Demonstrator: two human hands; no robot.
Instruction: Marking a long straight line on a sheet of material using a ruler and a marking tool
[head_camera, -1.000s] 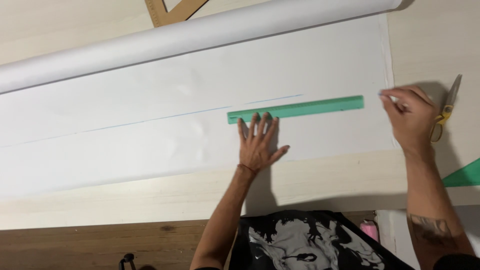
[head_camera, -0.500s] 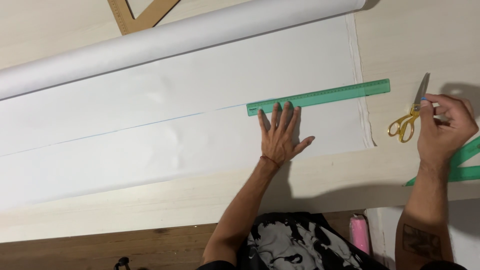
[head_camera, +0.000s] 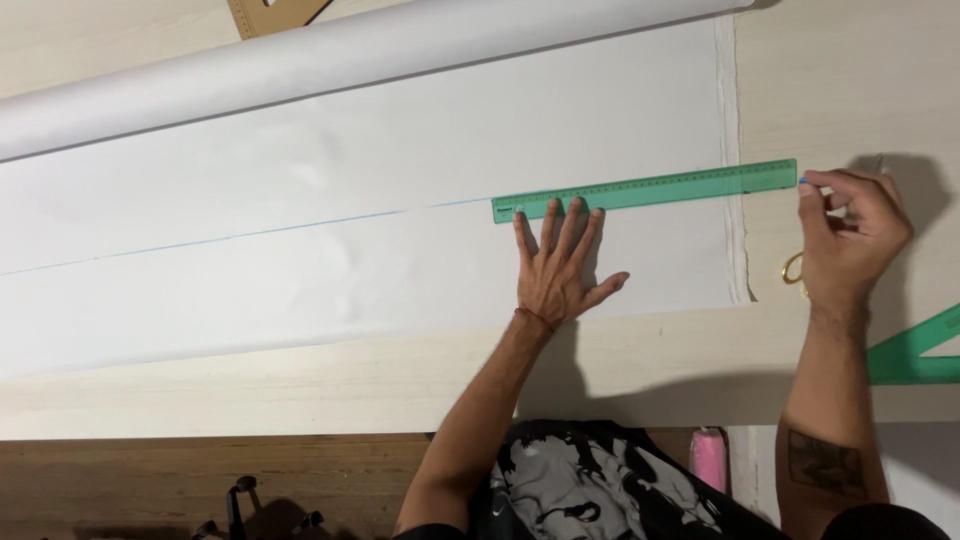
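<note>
We see warm, even indoor light from above, bright on the white paper sheet (head_camera: 350, 200) with no harsh glare. Both hands throw soft dark shadows to the right of the sheet and below it. Focus is sharp throughout.

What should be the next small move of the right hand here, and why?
Probably draw the pen tip leftward along the green ruler. The left hand presses the ruler flat on the white paper, in line with the thin blue line, and the right hand waits at its right end.
</note>
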